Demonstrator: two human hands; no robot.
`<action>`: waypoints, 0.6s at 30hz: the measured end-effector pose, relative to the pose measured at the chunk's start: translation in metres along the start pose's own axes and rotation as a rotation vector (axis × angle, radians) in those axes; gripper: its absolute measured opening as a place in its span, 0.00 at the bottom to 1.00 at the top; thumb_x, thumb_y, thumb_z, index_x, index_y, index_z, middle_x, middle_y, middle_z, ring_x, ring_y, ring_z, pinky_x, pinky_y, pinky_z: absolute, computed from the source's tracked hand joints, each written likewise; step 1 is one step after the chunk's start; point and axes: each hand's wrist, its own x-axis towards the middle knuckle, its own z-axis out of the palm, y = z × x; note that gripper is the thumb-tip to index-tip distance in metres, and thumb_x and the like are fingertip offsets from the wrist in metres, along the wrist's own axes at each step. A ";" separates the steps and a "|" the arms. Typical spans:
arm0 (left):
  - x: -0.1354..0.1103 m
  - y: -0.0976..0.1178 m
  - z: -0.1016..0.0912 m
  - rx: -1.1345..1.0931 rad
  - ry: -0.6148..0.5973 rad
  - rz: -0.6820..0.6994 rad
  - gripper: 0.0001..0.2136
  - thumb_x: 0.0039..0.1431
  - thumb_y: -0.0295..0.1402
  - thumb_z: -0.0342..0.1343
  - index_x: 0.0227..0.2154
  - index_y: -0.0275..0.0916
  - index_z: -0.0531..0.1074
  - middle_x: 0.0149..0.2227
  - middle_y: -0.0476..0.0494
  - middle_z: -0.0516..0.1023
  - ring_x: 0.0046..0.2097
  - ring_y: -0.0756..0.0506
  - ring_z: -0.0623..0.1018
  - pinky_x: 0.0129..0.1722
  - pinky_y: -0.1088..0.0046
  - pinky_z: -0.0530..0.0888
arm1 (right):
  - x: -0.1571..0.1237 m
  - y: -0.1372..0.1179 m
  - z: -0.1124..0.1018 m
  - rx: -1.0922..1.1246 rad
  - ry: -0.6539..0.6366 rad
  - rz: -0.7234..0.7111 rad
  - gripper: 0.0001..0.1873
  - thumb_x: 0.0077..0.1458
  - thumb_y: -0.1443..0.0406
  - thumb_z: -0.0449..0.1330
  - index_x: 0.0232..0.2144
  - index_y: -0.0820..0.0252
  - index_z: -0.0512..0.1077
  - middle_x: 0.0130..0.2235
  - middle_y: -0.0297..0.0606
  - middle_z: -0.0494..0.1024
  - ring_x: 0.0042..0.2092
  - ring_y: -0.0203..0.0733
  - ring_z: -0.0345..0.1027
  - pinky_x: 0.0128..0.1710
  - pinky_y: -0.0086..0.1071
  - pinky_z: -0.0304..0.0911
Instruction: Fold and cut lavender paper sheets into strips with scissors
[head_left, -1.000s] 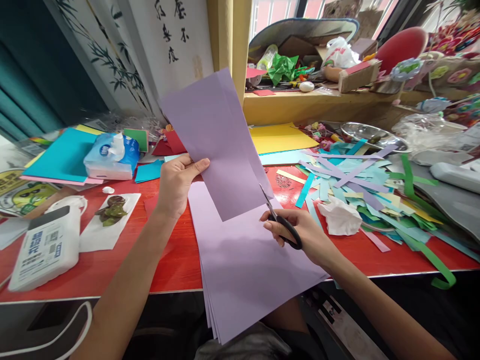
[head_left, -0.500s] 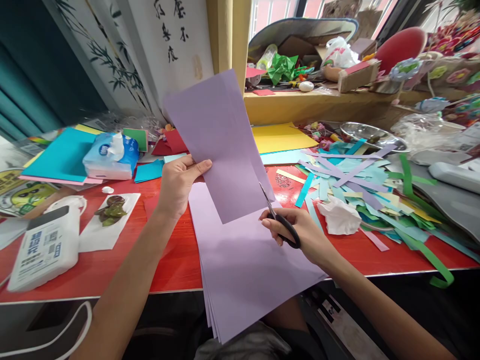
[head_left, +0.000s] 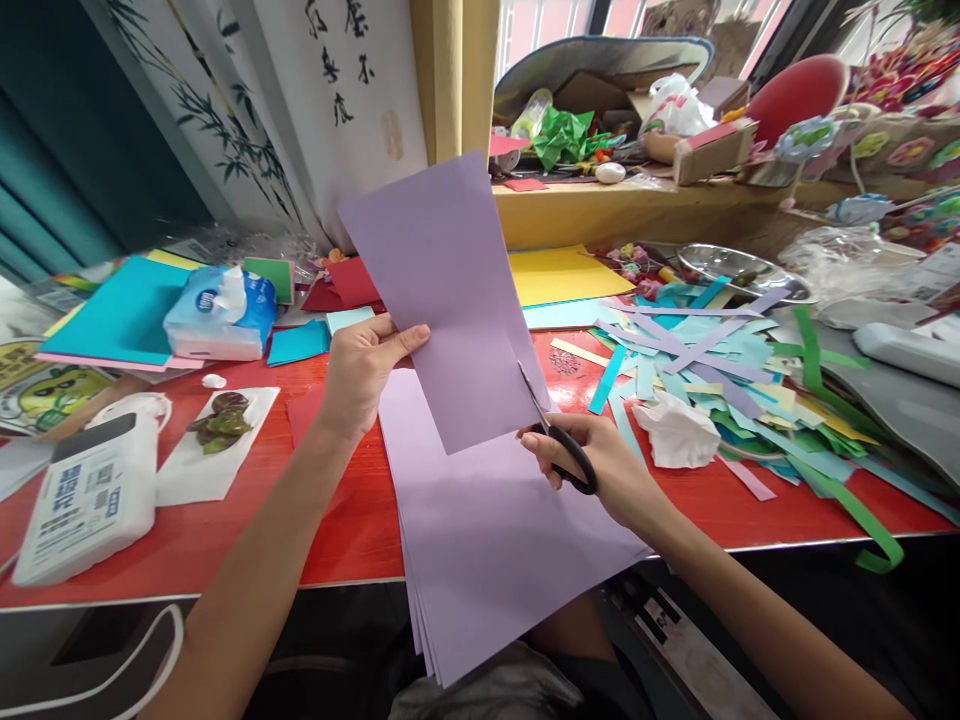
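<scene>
Nearest: loose stack of purple paper (head_left: 487, 580), hanging over front edge of red tabletop (head_left: 345, 530). Just above: right hand (head_left: 611, 465), closed around black-handled scissors (head_left: 574, 447), blades at lower right part of purple sheet (head_left: 450, 280). Blade gap: can't tell. Purple sheet raised over stack, tilted, pinched at left edge between thumb and fingers of left hand (head_left: 360, 375).

Progress, judging by blade position: looks early in this cut. Seems entered from bottom edge, close to right side, along a narrow strip. Not yet separated; most of length above blade tips apparently uncut. Can't make out exact end of cut. Several whole sheets left in stack. Already cut: heap of coloured strips (head_left: 690, 370) to right, some purple, others blue, green, pale yellow; crumpled tissue (head_left: 677, 430) at near side of heap.

Off to left: white device (head_left: 82, 510), then blue tissue pack (head_left: 221, 315) farther back. Beyond sheet: yellow paper (head_left: 566, 275), with metal bowl (head_left: 709, 262) behind strips. Farthest: cluttered window ledge (head_left: 585, 215), hanging scroll (head_left: 379, 45) with dark writing.
</scene>
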 end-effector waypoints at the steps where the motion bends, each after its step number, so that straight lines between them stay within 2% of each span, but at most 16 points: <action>1: 0.000 0.000 0.000 -0.001 -0.001 -0.001 0.09 0.43 0.33 0.63 0.29 0.36 0.77 0.31 0.45 0.79 0.34 0.45 0.77 0.37 0.67 0.75 | 0.000 0.001 0.000 0.004 0.001 0.000 0.16 0.49 0.53 0.59 0.24 0.60 0.70 0.15 0.28 0.63 0.20 0.31 0.55 0.20 0.27 0.49; 8: -0.001 0.000 0.000 0.007 -0.023 -0.006 0.09 0.43 0.34 0.63 0.29 0.36 0.77 0.31 0.45 0.79 0.33 0.45 0.77 0.36 0.66 0.75 | 0.001 0.004 0.001 0.063 0.007 0.006 0.16 0.48 0.54 0.60 0.22 0.60 0.68 0.16 0.28 0.63 0.20 0.29 0.56 0.20 0.26 0.49; 12: -0.003 0.001 0.001 -0.006 -0.070 0.004 0.09 0.44 0.34 0.62 0.30 0.36 0.77 0.32 0.45 0.79 0.34 0.46 0.77 0.36 0.68 0.75 | 0.000 0.003 0.001 0.020 0.025 -0.006 0.20 0.49 0.53 0.59 0.16 0.60 0.62 0.15 0.29 0.63 0.20 0.29 0.54 0.20 0.26 0.48; 18: -0.004 0.000 0.002 -0.005 -0.083 -0.012 0.08 0.44 0.34 0.62 0.28 0.37 0.77 0.31 0.45 0.79 0.33 0.46 0.77 0.37 0.68 0.75 | 0.000 0.001 0.001 -0.013 0.032 -0.028 0.22 0.49 0.50 0.58 0.16 0.60 0.60 0.15 0.29 0.62 0.19 0.29 0.52 0.19 0.27 0.47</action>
